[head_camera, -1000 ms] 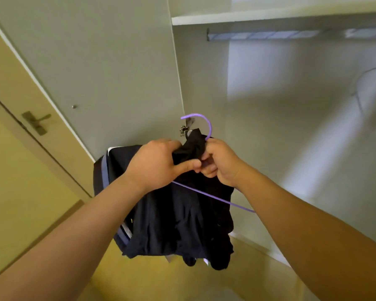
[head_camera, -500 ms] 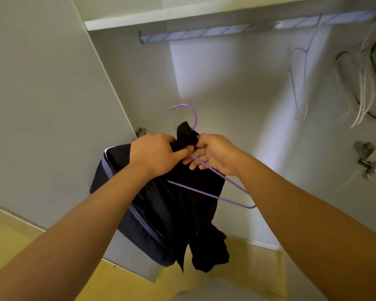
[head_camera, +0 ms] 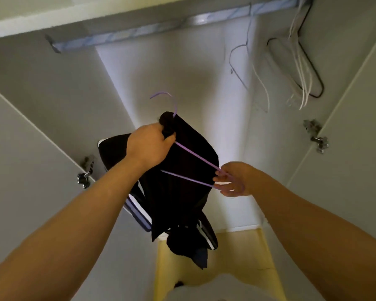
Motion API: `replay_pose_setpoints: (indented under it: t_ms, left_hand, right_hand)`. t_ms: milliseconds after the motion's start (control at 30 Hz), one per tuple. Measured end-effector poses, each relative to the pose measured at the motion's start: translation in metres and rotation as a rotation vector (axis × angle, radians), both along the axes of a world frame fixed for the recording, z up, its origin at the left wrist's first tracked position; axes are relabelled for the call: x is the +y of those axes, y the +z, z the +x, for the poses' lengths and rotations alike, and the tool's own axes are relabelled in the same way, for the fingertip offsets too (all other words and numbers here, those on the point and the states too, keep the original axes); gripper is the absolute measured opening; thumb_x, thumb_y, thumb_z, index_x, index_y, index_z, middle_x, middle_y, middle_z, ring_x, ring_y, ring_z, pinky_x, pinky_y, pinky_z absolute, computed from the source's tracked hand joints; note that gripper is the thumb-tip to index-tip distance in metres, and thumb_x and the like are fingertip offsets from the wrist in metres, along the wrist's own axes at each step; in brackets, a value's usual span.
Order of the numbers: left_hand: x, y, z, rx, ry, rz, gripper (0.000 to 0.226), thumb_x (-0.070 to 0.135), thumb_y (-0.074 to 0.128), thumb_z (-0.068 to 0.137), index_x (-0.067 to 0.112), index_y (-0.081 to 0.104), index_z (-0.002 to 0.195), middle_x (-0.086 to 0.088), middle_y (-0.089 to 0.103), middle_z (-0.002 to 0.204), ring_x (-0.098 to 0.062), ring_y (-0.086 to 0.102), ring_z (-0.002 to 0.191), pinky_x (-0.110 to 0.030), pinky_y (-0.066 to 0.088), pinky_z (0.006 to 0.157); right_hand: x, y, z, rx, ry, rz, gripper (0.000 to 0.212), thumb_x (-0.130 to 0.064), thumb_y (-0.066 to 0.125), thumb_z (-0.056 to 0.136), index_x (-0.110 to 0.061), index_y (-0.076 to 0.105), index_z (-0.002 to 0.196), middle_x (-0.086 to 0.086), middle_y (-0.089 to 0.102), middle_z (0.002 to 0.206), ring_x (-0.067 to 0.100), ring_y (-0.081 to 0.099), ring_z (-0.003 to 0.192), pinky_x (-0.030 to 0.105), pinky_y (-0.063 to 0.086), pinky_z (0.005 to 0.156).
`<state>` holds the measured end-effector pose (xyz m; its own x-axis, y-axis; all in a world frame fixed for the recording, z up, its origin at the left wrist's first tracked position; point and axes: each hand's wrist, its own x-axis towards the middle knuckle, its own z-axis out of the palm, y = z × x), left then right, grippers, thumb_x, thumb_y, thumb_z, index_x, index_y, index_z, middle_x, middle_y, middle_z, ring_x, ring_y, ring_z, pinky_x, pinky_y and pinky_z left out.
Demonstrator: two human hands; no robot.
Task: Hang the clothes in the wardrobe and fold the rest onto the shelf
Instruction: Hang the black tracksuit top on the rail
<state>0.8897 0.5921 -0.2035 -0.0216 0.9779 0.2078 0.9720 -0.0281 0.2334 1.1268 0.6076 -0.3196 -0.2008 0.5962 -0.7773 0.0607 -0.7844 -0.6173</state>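
Observation:
A black garment (head_camera: 178,192) with white and blue stripes hangs bunched on a purple wire hanger (head_camera: 193,156), held up in front of the open wardrobe. My left hand (head_camera: 149,145) grips the garment's top at the base of the hanger's hook. My right hand (head_camera: 231,179) pinches the hanger's right corner, where its two wires meet. The hook (head_camera: 165,99) points up, well below the wardrobe rail (head_camera: 156,27) that runs across the top.
Several empty wire hangers (head_camera: 300,68) hang at the rail's right end, and a thin grey hanger (head_camera: 240,61) hangs left of them. A shelf (head_camera: 52,20) sits above the rail. Open doors with metal hinges (head_camera: 316,135) flank both sides.
My right hand slid from the hanger's neck down to its right corner. The view swung right and up, bringing more of the rail and the empty hangers into sight.

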Motion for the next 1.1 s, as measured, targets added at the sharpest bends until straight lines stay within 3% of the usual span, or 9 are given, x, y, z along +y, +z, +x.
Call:
replay_pose_setpoints:
  t_ms: [167,267,367,467,533,667,833,933,1100]
  left_hand:
    - [0.038,-0.001,-0.004,0.084,-0.178,0.105,0.046,0.049,0.048,0.099,0.026,0.036,0.061,0.007,0.038,0.063,-0.019,0.043,0.084,-0.034,0.029,0.076]
    - [0.054,-0.001,-0.001,0.07,-0.263,0.101,0.045,0.05,0.05,0.098,0.022,0.047,0.063,0.007,0.035,0.071,-0.015,0.029,0.095,-0.035,0.022,0.09]
    - [0.067,-0.001,-0.003,0.014,-0.364,0.1,0.044,0.047,0.049,0.098,0.017,0.05,0.066,0.003,0.038,0.076,-0.015,0.03,0.095,-0.035,0.024,0.096]
    - [0.072,0.003,-0.004,-0.163,-0.542,0.009,0.038,0.038,0.05,0.1,0.01,0.054,0.075,-0.001,0.048,0.065,-0.018,0.049,0.066,-0.031,0.039,0.07]
    - [0.069,0.007,-0.002,-0.179,-0.614,-0.016,0.029,0.03,0.052,0.101,0.009,0.052,0.082,0.0,0.049,0.063,-0.014,0.049,0.058,-0.03,0.035,0.054]
    - [0.062,0.019,0.007,-0.167,-0.69,0.054,0.027,0.028,0.051,0.102,0.005,0.056,0.091,-0.007,0.055,0.072,-0.022,0.055,0.065,-0.036,0.044,0.059]
    - [0.058,0.034,0.017,-0.25,-0.708,0.138,0.021,0.024,0.053,0.1,0.008,0.051,0.086,-0.003,0.052,0.07,-0.019,0.052,0.064,-0.03,0.041,0.058]
    - [0.059,0.04,0.02,-0.297,-0.703,0.155,0.023,0.023,0.054,0.099,0.001,0.056,0.093,-0.012,0.056,0.076,-0.028,0.056,0.07,-0.037,0.045,0.062]
    - [0.062,0.037,0.018,-0.36,-0.642,0.128,0.018,0.021,0.053,0.099,0.004,0.055,0.095,-0.012,0.058,0.078,-0.026,0.056,0.07,-0.03,0.046,0.06]
  right_hand:
    - [-0.015,-0.02,-0.001,-0.073,-0.068,-0.062,0.025,-0.006,0.048,0.09,0.0,0.072,0.088,0.016,0.075,0.094,0.034,0.071,0.087,0.038,0.057,0.074]
    - [-0.023,-0.027,-0.014,-0.058,-0.097,-0.089,0.025,-0.009,0.049,0.093,0.001,0.071,0.092,0.017,0.074,0.099,0.036,0.07,0.094,0.04,0.056,0.078]
    - [-0.026,-0.027,-0.022,-0.065,-0.145,-0.093,0.022,-0.014,0.051,0.095,-0.001,0.069,0.094,0.018,0.071,0.109,0.039,0.068,0.102,0.043,0.054,0.084]
    - [-0.031,-0.028,-0.027,-0.091,-0.15,-0.127,0.016,-0.012,0.057,0.091,-0.002,0.063,0.102,0.02,0.064,0.115,0.043,0.064,0.106,0.048,0.054,0.09]
    - [-0.036,-0.03,-0.031,-0.122,-0.117,-0.168,0.039,-0.011,0.063,0.091,-0.001,0.054,0.128,0.023,0.054,0.131,0.045,0.056,0.12,0.051,0.051,0.093]
    - [-0.048,-0.031,-0.05,-0.112,-0.069,-0.199,0.073,-0.016,0.066,0.094,-0.007,0.025,0.153,0.023,0.029,0.157,0.041,0.042,0.137,0.052,0.045,0.103]
    - [-0.058,-0.046,-0.07,-0.057,-0.095,-0.133,0.082,-0.027,0.073,0.09,-0.013,0.025,0.155,0.018,0.03,0.158,0.04,0.042,0.137,0.05,0.043,0.108]
    - [-0.061,-0.055,-0.077,-0.027,-0.149,-0.098,0.092,-0.032,0.08,0.083,-0.013,0.025,0.154,0.015,0.036,0.155,0.039,0.044,0.136,0.051,0.042,0.11]
    - [-0.059,-0.054,-0.069,-0.021,-0.327,0.026,0.058,-0.019,0.064,0.097,-0.009,0.038,0.147,0.014,0.048,0.146,0.035,0.052,0.13,0.045,0.046,0.107]
